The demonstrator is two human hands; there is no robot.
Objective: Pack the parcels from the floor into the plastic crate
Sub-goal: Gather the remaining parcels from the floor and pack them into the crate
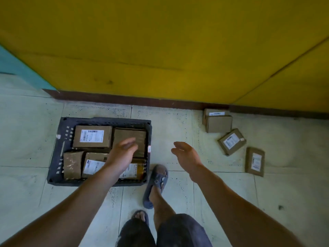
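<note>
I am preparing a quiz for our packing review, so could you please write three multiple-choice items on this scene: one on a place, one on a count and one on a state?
1. Where do the loose parcels lie? A) left of the crate B) right of the crate C) on the crate's rim
2. How many parcels lie outside the crate? A) one B) four C) seven
3. What do the hands hold? A) nothing B) a parcel each C) the crate's rim
Key: 1 B, they lie beyond the right hand; 2 B, four boxes can be counted there; 3 A, the left hand and right hand are open and empty.
</note>
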